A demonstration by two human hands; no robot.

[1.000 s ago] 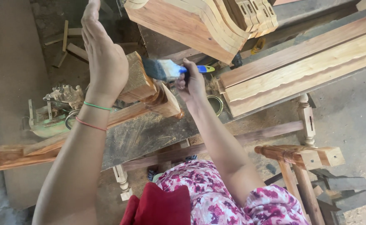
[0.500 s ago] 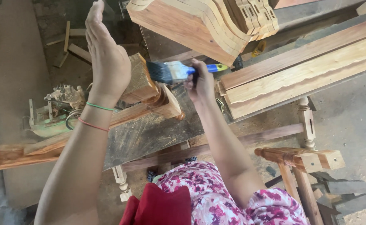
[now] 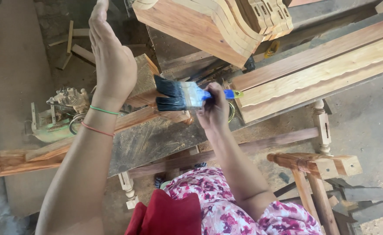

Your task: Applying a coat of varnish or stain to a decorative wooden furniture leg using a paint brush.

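Note:
My left hand (image 3: 109, 56) is raised with its palm flat and fingers together, pressed against the side of a square wooden block (image 3: 142, 82) at the end of a long turned wooden leg (image 3: 47, 150). My right hand (image 3: 214, 111) grips a flat paintbrush (image 3: 180, 93) with black bristles, a metal ferrule and a blue handle. The bristles touch the block's face, just right of my left hand. Green and red bands circle my left wrist.
A dusty workbench (image 3: 156, 139) lies under the leg. Stacked carved wooden parts (image 3: 217, 24) and long planks (image 3: 322, 74) sit at the back right. A green power tool (image 3: 56, 119) lies at left. Turned legs and a stool frame (image 3: 318, 167) stand at right.
The brush has swung from lying flat near the block's far side to standing upright against its face. My right hand has moved slightly nearer; my left hand has stayed on the block.

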